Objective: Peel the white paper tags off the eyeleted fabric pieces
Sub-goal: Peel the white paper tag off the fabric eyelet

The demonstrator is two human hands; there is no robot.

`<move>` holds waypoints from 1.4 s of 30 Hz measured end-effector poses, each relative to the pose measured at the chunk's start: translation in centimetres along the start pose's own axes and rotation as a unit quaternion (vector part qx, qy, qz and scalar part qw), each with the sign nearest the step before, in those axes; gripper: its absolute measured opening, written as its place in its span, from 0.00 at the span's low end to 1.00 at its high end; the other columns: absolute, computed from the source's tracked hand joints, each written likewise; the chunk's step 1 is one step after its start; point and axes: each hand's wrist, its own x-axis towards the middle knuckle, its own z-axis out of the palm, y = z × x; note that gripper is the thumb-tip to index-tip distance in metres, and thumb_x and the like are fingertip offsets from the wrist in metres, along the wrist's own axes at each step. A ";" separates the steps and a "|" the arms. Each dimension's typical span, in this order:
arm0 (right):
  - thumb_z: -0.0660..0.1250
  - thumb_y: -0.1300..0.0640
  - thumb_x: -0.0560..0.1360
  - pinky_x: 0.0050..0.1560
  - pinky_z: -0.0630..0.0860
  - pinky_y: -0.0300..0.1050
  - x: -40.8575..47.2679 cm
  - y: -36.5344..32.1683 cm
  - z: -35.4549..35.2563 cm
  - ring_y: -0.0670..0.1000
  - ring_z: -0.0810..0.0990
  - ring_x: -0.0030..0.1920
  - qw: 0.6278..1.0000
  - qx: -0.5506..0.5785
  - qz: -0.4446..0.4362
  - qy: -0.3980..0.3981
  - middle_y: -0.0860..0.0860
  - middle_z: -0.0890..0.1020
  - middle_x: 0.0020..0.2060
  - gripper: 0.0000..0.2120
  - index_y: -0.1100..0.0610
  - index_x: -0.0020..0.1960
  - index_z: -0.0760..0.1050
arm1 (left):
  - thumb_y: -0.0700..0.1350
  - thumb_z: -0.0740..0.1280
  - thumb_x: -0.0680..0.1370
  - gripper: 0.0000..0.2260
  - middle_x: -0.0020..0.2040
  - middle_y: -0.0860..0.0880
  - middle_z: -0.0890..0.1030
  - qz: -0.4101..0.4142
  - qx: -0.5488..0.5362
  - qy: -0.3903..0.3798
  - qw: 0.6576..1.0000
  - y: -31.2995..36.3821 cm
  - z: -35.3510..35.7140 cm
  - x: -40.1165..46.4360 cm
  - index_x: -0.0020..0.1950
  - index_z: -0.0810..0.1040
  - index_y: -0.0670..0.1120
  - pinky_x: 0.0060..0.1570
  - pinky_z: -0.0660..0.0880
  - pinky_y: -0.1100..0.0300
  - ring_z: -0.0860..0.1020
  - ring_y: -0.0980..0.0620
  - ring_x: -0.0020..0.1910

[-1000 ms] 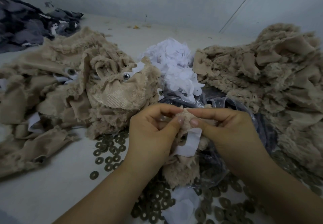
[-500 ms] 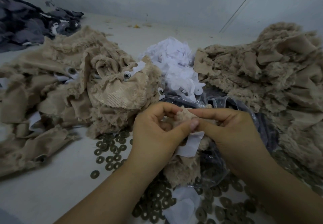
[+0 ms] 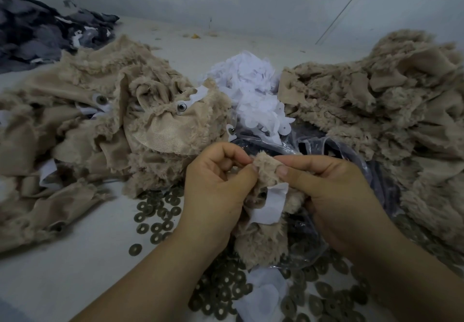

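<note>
My left hand (image 3: pixel 216 186) and right hand (image 3: pixel 334 191) both pinch the piece (image 3: pixel 266 168) just before the scrap heap (image 3: pixel 251 90), so its tag (image 3: pixel 272 202) (half loose, I judge) hangs reachable.

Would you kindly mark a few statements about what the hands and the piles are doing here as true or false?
1. Both hands pinch one fur piece. True: the left hand and right hand hold it between them.
2. The white tag on that piece is already off. False: it hangs from the piece between the hands.
3. A heap of white tags lies behind the hands. True.
4. The washers are stacked neatly. False: they lie scattered loose on the table.
5. The right-hand fur pile shows many tags. False: none show there.
</note>
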 end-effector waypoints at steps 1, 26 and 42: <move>0.74 0.58 0.64 0.41 0.83 0.42 0.0 0.0 0.0 0.56 0.88 0.42 1.000 -0.008 -0.005 -0.002 0.59 0.87 0.42 0.11 0.57 0.45 0.87 | 0.39 0.73 0.70 0.06 0.31 0.48 0.80 0.007 0.010 -0.006 1.000 0.1 0.0 0.0 0.36 0.80 0.48 0.28 0.74 0.63 0.76 0.54 0.29; 0.75 0.64 0.72 0.45 0.82 0.37 -0.2 0.6 -0.2 0.46 0.87 0.46 0.980 -0.146 -0.134 0.028 0.46 0.88 0.43 0.08 0.52 0.48 0.87 | 0.46 0.74 0.68 0.07 0.38 0.42 0.85 -0.029 -0.006 -0.029 0.999 -0.3 0.1 -0.1 0.40 0.85 0.43 0.38 0.81 0.55 0.83 0.46 0.36; 0.77 0.64 0.71 0.41 0.74 0.22 -0.5 0.9 0.3 0.31 0.82 0.44 0.892 -0.349 -0.272 0.092 0.30 0.80 0.40 0.14 0.45 0.50 0.84 | 0.35 0.75 0.71 0.05 0.34 0.48 0.84 0.051 0.122 -0.018 0.991 -0.1 0.4 -0.4 0.39 0.85 0.44 0.32 0.80 0.58 0.83 0.48 0.32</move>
